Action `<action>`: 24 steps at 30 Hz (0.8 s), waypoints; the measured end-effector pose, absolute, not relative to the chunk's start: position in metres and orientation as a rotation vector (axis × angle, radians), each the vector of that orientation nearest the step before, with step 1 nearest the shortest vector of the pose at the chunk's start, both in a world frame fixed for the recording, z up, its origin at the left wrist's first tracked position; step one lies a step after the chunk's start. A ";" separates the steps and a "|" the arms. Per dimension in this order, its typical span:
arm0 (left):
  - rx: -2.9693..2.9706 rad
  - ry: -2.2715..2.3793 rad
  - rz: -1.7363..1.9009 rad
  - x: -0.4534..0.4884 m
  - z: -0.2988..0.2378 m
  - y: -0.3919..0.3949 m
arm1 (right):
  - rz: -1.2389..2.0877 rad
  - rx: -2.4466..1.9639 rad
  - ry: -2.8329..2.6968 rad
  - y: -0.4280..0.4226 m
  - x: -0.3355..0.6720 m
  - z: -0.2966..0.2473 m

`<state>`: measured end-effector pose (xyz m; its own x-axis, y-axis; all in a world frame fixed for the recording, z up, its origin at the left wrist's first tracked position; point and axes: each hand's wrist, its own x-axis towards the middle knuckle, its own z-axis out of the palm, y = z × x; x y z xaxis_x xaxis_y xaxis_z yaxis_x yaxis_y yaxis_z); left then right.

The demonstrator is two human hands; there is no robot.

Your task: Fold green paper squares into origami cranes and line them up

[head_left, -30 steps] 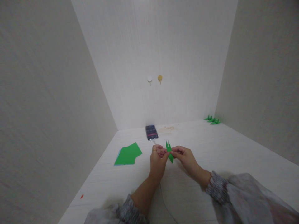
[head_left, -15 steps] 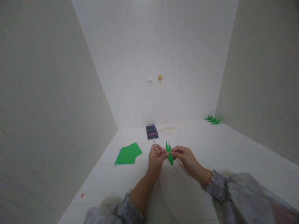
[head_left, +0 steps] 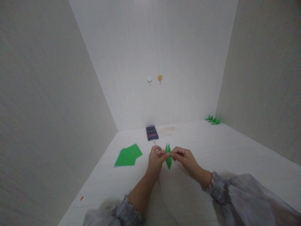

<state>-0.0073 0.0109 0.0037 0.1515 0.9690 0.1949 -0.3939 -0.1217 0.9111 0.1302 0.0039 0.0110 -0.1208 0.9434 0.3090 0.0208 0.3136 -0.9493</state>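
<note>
A small folded green paper piece is held upright above the white table, narrow and pointed at both ends, with two tips at its top. My left hand pinches its left side. My right hand pinches its right side. Both hands meet at the paper's middle, just in front of a phone.
A stack of flat green paper sheets lies to the left on the white table. Several small folded green figures sit in the far right corner. A cable runs between my arms. Walls close in on three sides; two hooks hang on the back wall.
The green piece has turned from a slant to nearly vertical between my fingers. Both hands stayed in about the same place.
</note>
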 end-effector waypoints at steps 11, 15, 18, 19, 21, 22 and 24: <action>1.039 0.563 1.115 -0.012 -0.013 0.012 | 1.238 -0.881 -1.372 0.010 0.138 0.013; 1.047 0.572 1.071 -0.012 -0.015 0.012 | 1.315 -0.889 -1.404 0.012 0.141 0.010; 1.052 0.544 1.048 -0.013 -0.017 0.010 | 1.342 -0.900 -1.446 0.015 0.144 0.008; 1.056 0.527 1.040 -0.013 -0.017 0.010 | 1.354 -0.897 -1.467 0.015 0.145 0.007; 1.068 0.505 1.026 -0.014 -0.019 0.010 | 1.378 -0.896 -1.509 0.017 0.148 0.005; 1.073 0.508 1.021 -0.015 -0.020 0.010 | 1.390 -0.903 -1.528 0.018 0.149 0.004; 1.082 0.530 1.004 -0.016 -0.022 0.011 | 1.412 -0.931 -1.557 0.019 0.151 0.004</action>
